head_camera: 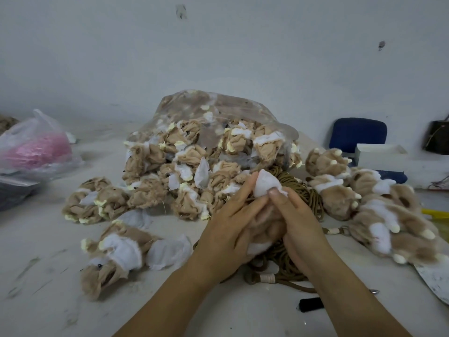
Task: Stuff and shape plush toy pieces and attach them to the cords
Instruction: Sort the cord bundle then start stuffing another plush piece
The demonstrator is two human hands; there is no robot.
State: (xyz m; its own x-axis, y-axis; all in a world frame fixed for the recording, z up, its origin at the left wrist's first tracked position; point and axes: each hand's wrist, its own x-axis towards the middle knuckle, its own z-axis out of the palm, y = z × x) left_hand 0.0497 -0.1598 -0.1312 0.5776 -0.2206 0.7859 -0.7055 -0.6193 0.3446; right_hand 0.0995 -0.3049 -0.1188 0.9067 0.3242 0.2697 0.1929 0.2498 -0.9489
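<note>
Currently held: plush piece (261,246), near centre; left hand (226,229) and right hand (300,224) curl fingers round it, apparently pushing white stuffing (266,186) in.
Cords (311,200): coiled beneath on counter (48,239), handy for attaching.

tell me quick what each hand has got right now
Left hand: closed on the plush piece, fingertips on its white pouch.
Right hand: closed on the same plush piece, thumb pinching the pouch.

- Our left hand (230,220) and right hand (301,215) meet in the middle, fingers curled round one plush piece (258,249).
- The right thumb seems to press its white top.
- Our bare forearms rise from the lower edge, converging.
</note>
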